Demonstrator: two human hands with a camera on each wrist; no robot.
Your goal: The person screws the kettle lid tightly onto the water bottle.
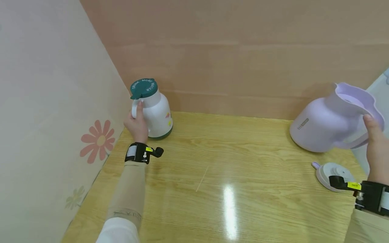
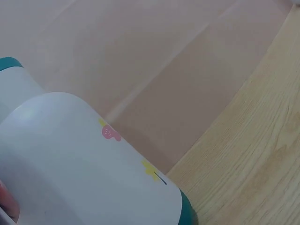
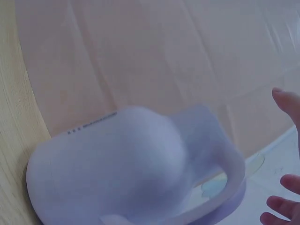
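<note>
Left grip first, head view: our left hand (image 1: pixel 137 125) is wrapped round the handle of the white jug (image 1: pixel 155 111), thumb up along the handle. That jug stands upright on the table (image 1: pixel 212 175) in the far left corner, teal lid (image 1: pixel 144 88) on, long axis vertical. Handle faces us, so the body lies straight ahead of the grip.

Same view, right side: our right hand (image 1: pixel 376 141) sits at the handle of the lilac jug (image 1: pixel 328 125), one fingertip on the rim. This jug is tilted hard, open mouth up and to the right, base low and to the left, its lower edge at the table. Long axis runs left-down to right-up, away from the grip. Its lilac lid (image 1: pixel 332 173) lies loose on the table just beside, near our right wrist. The two jugs are well apart; each hand is nearer its own.

Left wrist view: only the white jug body (image 2: pixel 84 164) with its small printed flowers and the teal base band; a sliver of finger at the bottom left edge. Grip itself mostly out of frame.

Right wrist view: lilac jug (image 3: pixel 122 168) lies tilted, handle loop toward the hand. Fingertips (image 3: pixel 286 101) are spread and appear off the handle here, so we cannot tell whether the right grip is closed on it or loose.
</note>
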